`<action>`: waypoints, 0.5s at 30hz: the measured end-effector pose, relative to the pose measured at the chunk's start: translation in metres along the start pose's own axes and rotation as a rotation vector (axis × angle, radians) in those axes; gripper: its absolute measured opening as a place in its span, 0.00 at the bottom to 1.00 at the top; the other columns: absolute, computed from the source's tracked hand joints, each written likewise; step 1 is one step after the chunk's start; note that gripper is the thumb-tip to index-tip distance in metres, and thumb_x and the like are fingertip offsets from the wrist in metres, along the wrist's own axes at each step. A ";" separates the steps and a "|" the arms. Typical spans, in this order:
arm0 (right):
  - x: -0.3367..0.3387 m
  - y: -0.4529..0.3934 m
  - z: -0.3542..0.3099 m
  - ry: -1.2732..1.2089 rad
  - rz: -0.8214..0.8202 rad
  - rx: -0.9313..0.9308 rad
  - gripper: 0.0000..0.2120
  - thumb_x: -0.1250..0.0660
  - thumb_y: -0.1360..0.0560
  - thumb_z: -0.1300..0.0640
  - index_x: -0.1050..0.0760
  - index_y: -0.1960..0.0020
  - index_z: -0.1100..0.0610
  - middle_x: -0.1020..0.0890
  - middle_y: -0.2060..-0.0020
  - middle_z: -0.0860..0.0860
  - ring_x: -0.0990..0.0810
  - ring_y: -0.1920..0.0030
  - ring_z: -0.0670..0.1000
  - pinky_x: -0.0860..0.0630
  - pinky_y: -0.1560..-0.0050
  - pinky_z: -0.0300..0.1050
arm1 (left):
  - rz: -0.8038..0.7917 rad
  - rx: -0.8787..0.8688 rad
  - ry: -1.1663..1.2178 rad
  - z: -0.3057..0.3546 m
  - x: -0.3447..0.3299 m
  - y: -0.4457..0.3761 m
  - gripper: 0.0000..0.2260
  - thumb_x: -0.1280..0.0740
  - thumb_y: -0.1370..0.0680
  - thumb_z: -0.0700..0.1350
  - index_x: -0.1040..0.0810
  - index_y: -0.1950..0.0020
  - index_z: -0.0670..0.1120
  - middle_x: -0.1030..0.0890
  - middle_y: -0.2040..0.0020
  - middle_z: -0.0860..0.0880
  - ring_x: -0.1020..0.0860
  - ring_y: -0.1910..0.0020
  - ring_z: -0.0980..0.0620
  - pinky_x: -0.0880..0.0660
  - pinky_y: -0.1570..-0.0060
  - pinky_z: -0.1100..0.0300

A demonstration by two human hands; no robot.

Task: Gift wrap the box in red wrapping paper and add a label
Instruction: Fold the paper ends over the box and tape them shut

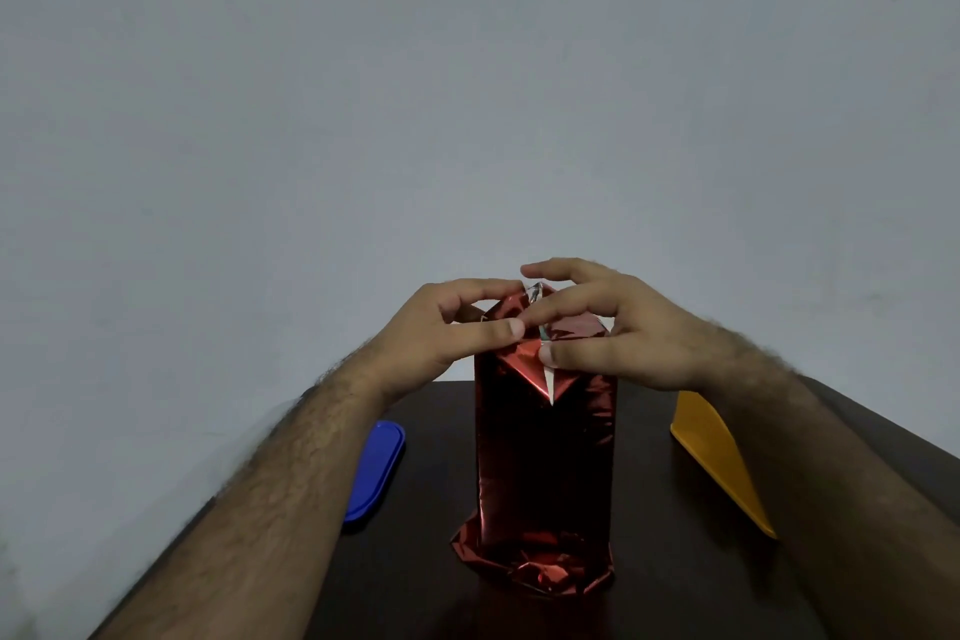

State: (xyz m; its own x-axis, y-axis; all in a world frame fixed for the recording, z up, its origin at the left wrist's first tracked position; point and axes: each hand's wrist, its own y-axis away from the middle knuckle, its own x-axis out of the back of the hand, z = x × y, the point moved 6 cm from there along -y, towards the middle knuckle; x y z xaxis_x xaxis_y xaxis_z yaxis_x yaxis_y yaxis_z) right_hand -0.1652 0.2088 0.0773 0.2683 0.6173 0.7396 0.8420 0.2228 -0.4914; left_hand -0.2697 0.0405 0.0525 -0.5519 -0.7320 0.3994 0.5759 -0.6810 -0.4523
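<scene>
We see a tall upright box wrapped in shiny red foil paper (545,457) standing near the middle of a dark brown table (415,561); its bottom end is crumpled where the paper bunches against the tabletop; its top end is partly folded, with a pointed red flap hanging down the near face and a sliver of white underside showing. Both hands work at that top end; the left hand (447,327) has curled fingers and pinches the paper at the upper left corner, thumb lying across the fold; the right hand (618,327) presses its thumb onto the flap near the centre, its other fingers loosely arched over the top, the index lifted clear. A flat blue oval plastic lid (376,470) lies left of the box; a flat yellow-orange plastic piece (719,457) lies right of it; both sit apart from the box. A plain grey wall (467,68) fills the background.
</scene>
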 end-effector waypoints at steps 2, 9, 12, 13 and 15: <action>0.000 0.000 0.001 0.041 0.002 -0.014 0.17 0.21 0.25 0.53 0.15 0.40 0.36 0.29 0.25 0.37 0.33 0.27 0.32 0.34 0.35 0.35 | 0.059 -0.031 -0.017 0.000 0.004 -0.001 0.19 0.20 0.28 0.58 0.13 0.39 0.58 0.14 0.38 0.54 0.17 0.36 0.53 0.25 0.28 0.42; -0.002 0.000 0.008 -0.137 0.008 -0.029 0.13 0.26 0.22 0.48 0.14 0.38 0.43 0.27 0.26 0.38 0.30 0.27 0.35 0.31 0.33 0.39 | 0.080 -0.066 -0.046 0.002 0.006 -0.001 0.10 0.20 0.26 0.52 0.09 0.47 0.52 0.14 0.43 0.53 0.18 0.38 0.56 0.27 0.31 0.53; 0.004 0.003 0.005 -0.149 0.117 -0.027 0.16 0.31 0.23 0.42 0.16 0.36 0.40 0.25 0.28 0.37 0.32 0.25 0.36 0.34 0.28 0.44 | 0.046 -0.036 -0.058 0.000 0.004 -0.002 0.07 0.21 0.23 0.49 0.10 0.45 0.53 0.14 0.44 0.53 0.18 0.39 0.56 0.25 0.33 0.54; 0.008 0.004 0.005 -0.151 0.180 -0.030 0.17 0.32 0.22 0.41 0.17 0.35 0.40 0.24 0.29 0.37 0.31 0.25 0.37 0.35 0.27 0.46 | 0.039 -0.023 -0.058 -0.001 0.004 -0.002 0.08 0.21 0.23 0.50 0.10 0.45 0.54 0.14 0.43 0.54 0.18 0.38 0.57 0.25 0.32 0.54; 0.017 0.007 0.006 -0.183 0.316 -0.033 0.17 0.35 0.21 0.40 0.17 0.36 0.41 0.22 0.31 0.39 0.29 0.26 0.40 0.34 0.27 0.49 | 0.026 0.009 -0.056 -0.003 0.004 -0.003 0.08 0.21 0.23 0.51 0.10 0.44 0.56 0.14 0.42 0.55 0.18 0.38 0.58 0.24 0.31 0.53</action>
State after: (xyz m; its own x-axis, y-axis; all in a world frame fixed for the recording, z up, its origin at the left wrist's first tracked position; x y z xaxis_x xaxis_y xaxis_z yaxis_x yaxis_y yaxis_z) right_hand -0.1572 0.2257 0.0838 0.4319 0.7771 0.4579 0.7463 -0.0229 -0.6652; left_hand -0.2753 0.0399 0.0527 -0.5017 -0.7495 0.4319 0.5951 -0.6614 -0.4565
